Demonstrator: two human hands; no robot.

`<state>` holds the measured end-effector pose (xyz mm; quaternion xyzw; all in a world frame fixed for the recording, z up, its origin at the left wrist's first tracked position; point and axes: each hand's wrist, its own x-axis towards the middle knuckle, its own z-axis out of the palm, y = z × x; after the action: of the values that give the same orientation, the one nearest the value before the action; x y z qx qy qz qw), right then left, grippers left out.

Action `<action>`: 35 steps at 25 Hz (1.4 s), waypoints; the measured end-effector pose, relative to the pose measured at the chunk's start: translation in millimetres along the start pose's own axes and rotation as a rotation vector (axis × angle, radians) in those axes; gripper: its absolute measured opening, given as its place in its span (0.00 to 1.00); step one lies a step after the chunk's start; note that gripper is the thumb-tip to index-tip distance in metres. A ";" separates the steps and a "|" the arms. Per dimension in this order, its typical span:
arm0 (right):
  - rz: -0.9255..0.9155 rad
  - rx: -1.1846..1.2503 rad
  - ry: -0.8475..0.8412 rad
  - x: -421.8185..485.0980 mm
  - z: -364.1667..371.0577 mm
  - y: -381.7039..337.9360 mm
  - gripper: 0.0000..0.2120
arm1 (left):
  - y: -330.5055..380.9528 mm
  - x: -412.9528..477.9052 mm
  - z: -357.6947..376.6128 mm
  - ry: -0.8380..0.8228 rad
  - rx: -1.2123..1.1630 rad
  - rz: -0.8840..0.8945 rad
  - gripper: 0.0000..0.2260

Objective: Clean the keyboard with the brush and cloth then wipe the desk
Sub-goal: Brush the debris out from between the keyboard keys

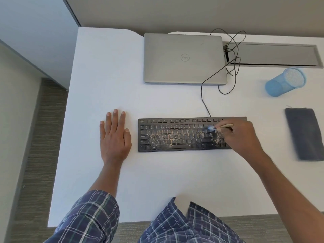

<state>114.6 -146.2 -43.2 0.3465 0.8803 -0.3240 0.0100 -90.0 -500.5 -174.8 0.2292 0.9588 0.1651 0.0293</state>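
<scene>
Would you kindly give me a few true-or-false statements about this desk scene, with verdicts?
1. The right hand holds the brush over the keyboard. True.
2. The left hand rests on the keyboard. False: it lies flat on the desk, left of the keyboard.
3. The laptop is open. False: its lid is closed.
4. The cloth lies on the desk, right of the keyboard. True.

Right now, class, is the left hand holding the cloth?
No, the left hand lies flat on the desk while the cloth lies right of the keyboard.
</scene>
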 end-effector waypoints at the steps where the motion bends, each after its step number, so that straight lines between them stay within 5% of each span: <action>1: 0.011 -0.011 0.015 0.0 -1.9 2.3 0.18 | -0.2 -0.2 -0.2 -0.001 -0.001 -0.001 0.31; 11: 0.098 0.053 0.138 -7.4 -22.8 10.6 0.06 | 0.1 0.5 0.7 -0.009 0.003 -0.001 0.30; 28: 0.186 0.346 0.254 1.2 9.3 -23.5 0.06 | 1.0 -1.0 -1.3 -0.008 0.003 -0.013 0.30; 35: 0.171 0.109 0.237 -3.2 16.1 -14.0 0.06 | 1.9 -0.8 -1.0 -0.001 -0.001 -0.006 0.30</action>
<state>105.1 -165.1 -47.2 0.4561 0.8236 -0.3262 -0.0850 -88.6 -499.6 -173.3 0.2263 0.9594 0.1656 0.0305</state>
